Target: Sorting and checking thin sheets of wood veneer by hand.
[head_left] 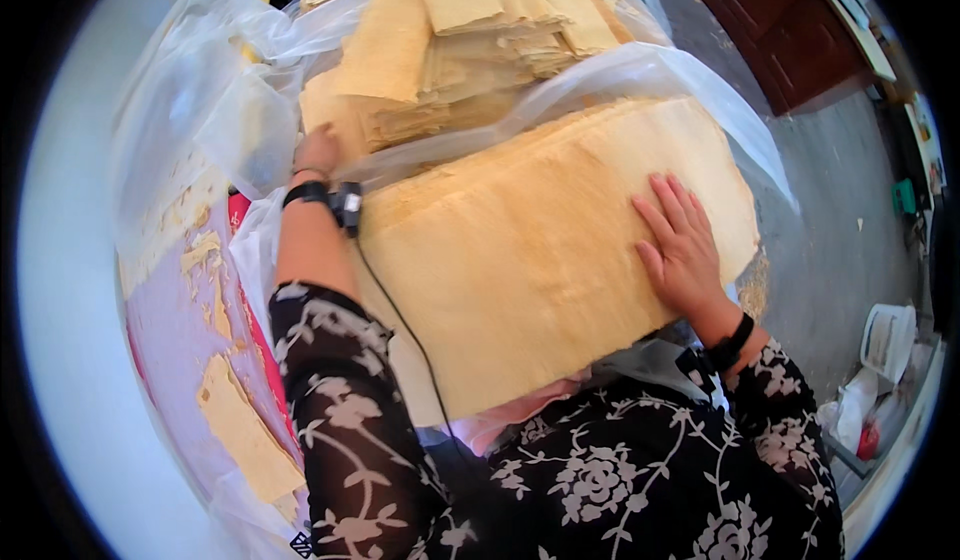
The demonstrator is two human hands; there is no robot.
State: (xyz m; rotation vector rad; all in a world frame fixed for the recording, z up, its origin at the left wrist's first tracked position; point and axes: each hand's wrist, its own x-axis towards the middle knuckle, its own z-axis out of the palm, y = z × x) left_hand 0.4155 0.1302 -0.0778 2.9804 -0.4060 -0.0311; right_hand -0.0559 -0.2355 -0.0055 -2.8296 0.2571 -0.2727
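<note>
A broad stack of thin pale-yellow sheets (510,270) lies across my lap and the surface before me; I cannot tell their material for sure. My right hand (683,245) rests flat on the top sheet near its right end, fingers stretched out. Beyond the stack's left end, my left hand (320,150) is at the edge of a farther heap of smaller yellow sheets (390,55). It is blurred, and its fingers are partly hidden, so whether it holds a sheet does not show. A dark band with a small device (345,208) sits on my left wrist, its cable running down over the sheets.
Clear plastic film (245,100) lies bunched at the left and between the two stacks. Torn sheet pieces (245,430) lie on a pale surface at left. Grey floor (830,190) stretches to the right, with a dark red cabinet (780,35) and a white bin (887,342).
</note>
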